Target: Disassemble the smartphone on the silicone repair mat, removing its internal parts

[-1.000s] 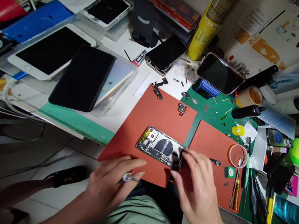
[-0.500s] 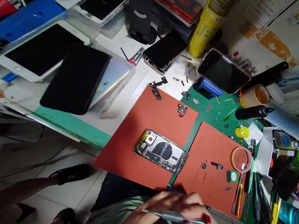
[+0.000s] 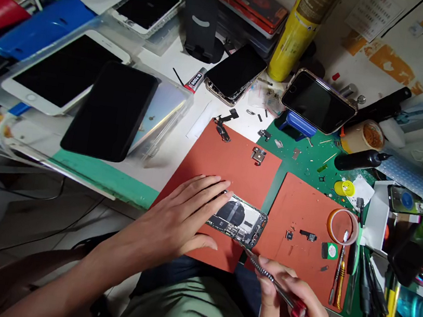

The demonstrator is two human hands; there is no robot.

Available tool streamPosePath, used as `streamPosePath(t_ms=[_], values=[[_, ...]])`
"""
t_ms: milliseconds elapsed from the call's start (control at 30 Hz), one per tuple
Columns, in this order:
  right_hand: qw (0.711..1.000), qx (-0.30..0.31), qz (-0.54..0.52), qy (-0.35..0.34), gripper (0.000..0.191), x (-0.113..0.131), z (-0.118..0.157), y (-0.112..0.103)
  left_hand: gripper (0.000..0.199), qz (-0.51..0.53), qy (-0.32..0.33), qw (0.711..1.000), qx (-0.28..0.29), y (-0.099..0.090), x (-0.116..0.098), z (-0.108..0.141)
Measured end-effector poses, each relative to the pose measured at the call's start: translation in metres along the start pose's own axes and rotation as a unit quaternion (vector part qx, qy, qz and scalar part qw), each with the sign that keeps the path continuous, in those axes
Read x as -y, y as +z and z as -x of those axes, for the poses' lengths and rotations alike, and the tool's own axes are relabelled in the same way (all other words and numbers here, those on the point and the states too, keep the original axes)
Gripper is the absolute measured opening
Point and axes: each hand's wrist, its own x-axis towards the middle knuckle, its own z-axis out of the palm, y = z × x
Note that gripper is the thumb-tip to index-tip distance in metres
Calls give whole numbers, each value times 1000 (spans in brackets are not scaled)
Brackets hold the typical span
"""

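An opened phone housing [image 3: 244, 220] with bare inner parts lies on the left red mat [image 3: 231, 153]. My left hand [image 3: 190, 210] rests over its left end, fingers stretched out and covering that part. In my right hand [image 3: 289, 306] is a precision screwdriver [image 3: 266, 272] with a red end cap, held between thumb and fingers. Its tip is at the housing's lower edge; whether it touches a screw is too small to tell. Beyond the housing, a small metal part [image 3: 258, 155] and a dark flex cable part [image 3: 223, 131] lie on the mat's far edge.
On the right red mat [image 3: 291, 206] are small parts, a tape roll [image 3: 342, 227] and slim tools. Phones and screens [image 3: 110, 110] lie at left. A phone on a blue stand [image 3: 298, 124], a yellow spray can [image 3: 292, 44] and a black bottle [image 3: 359, 159] stand behind.
My hands have come apart from near my lap. The left has moved onto the phone housing; the right has brought the screwdriver's tip to the housing's lower edge.
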Motion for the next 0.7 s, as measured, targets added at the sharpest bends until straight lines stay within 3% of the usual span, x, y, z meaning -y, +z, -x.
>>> streamPosePath(t_ms=[100, 300, 467, 600, 700], values=[[999, 41, 23, -11, 42, -2, -7, 1, 71, 24, 1, 1000, 13, 4, 4, -3], [997, 41, 60, -8, 36, -2, -5, 3, 72, 39, 18, 999, -8, 6, 10, -3], [991, 76, 114, -8, 27, 4, -6, 0, 73, 7, 34, 999, -4, 5, 11, -3], [964, 125, 235, -10, 11, 22, -18, 1, 66, -35, 54, 998, -15, 1, 9, -3], [937, 158, 309, -32, 10, 36, -25, 6, 63, -65, 68, 995, -25, -1, 8, -4]])
